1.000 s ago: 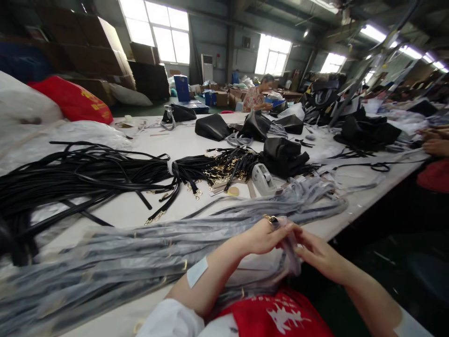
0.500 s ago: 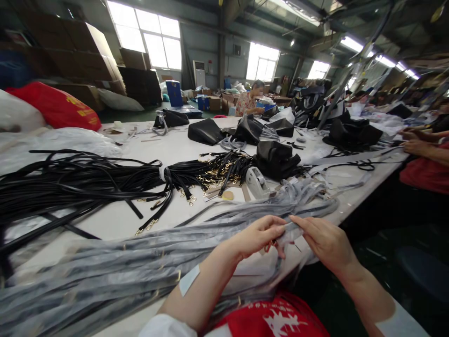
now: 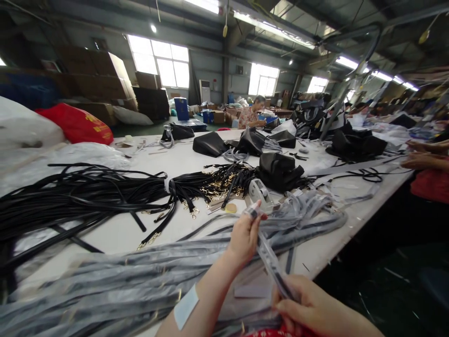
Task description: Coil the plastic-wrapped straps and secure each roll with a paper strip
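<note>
A dark strap in a clear plastic sleeve (image 3: 271,262) runs slantwise between my two hands. My left hand (image 3: 243,238) is closed around its far end, close to a white tape dispenser (image 3: 258,191). Lower down and nearer my body, my right hand (image 3: 298,299) grips the other part of the sleeved strap. Beneath and left of my hands lies a pile of plastic-sleeved straps (image 3: 122,276). A bundle of bare black straps (image 3: 115,185) with gold clasps (image 3: 228,180) lies beyond it, bound with a white band.
Several black bags (image 3: 278,171) stand across the white table (image 3: 147,161). A red sack (image 3: 75,124) and white plastic bags sit at the left. A person (image 3: 250,114) works behind the table; another person's hands (image 3: 426,157) show at the right edge.
My hands were close together over the table's near side. Now the left has moved up and left, the right down toward my body, with the sleeved strap stretched between them.
</note>
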`<act>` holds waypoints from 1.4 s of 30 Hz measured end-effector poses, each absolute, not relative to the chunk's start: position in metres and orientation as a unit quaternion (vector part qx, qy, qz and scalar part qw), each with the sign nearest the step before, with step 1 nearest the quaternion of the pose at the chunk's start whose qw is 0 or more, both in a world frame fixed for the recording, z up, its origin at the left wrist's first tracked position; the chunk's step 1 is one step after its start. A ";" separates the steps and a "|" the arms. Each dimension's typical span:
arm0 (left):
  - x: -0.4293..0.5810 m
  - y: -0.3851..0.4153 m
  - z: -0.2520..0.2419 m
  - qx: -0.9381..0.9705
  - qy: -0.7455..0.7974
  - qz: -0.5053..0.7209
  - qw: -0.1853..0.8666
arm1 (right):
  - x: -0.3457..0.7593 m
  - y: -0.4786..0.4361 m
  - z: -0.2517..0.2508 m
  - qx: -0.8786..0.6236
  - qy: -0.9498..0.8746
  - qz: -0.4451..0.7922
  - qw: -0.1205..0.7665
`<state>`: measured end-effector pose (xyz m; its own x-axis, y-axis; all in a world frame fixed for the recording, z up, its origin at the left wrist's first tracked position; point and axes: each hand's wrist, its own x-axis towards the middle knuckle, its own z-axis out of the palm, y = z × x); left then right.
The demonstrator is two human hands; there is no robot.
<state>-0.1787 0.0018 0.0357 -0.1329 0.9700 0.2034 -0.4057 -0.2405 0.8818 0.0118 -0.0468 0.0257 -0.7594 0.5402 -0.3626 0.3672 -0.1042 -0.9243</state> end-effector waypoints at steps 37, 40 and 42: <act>-0.169 -0.022 0.042 0.567 0.326 0.336 0.678 | 0.067 0.010 0.077 -0.344 -0.853 0.318 0.229; -0.175 -0.018 0.041 0.433 0.201 0.322 0.818 | 0.041 -0.009 0.054 -0.350 -0.847 0.352 0.189; -0.180 -0.016 0.043 0.360 0.151 0.351 0.851 | 0.029 -0.011 0.035 -0.404 -0.822 0.357 0.184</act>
